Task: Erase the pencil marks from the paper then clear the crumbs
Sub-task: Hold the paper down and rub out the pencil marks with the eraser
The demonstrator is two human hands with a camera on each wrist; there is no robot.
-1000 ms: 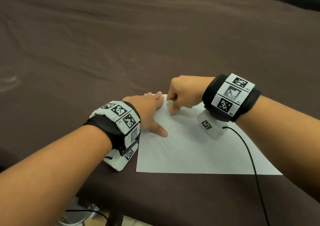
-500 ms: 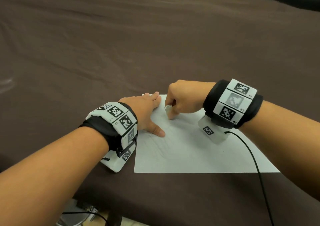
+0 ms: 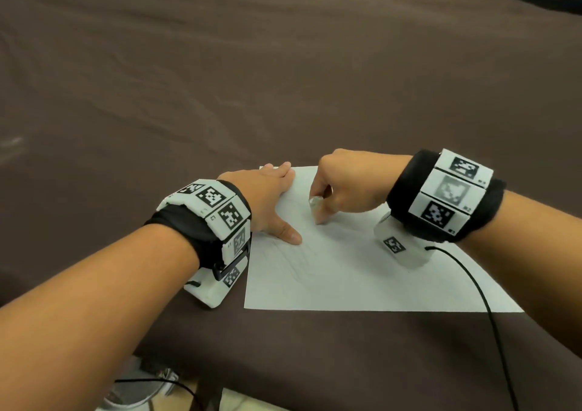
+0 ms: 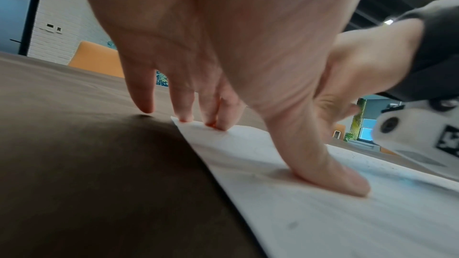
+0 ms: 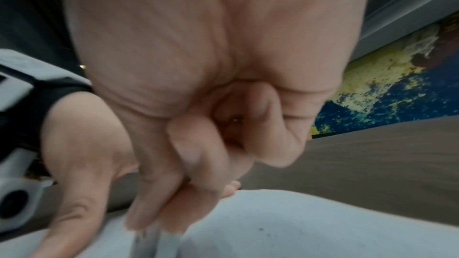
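Observation:
A white sheet of paper (image 3: 362, 272) lies on the brown cloth, with faint pencil marks (image 3: 296, 262) on its left half. My left hand (image 3: 267, 202) lies flat with straight fingers on the sheet's far left corner, thumb (image 4: 330, 172) pressed onto the paper (image 4: 347, 213). My right hand (image 3: 343, 187) pinches a small white eraser (image 3: 318, 210) whose tip touches the sheet near the left hand. In the right wrist view the curled fingers (image 5: 198, 154) hide most of the eraser (image 5: 159, 240), which looks blurred. Tiny dark crumbs (image 4: 293, 224) dot the paper.
The brown tablecloth (image 3: 220, 79) spreads wide beyond and left of the sheet. A black cable (image 3: 472, 284) runs from the right wrist unit across the paper's right side to the table's near edge. Floor and cables show below the near edge (image 3: 151, 382).
The right hand with the eraser has shifted a little toward me over the paper. The left hand has kept its place on the corner.

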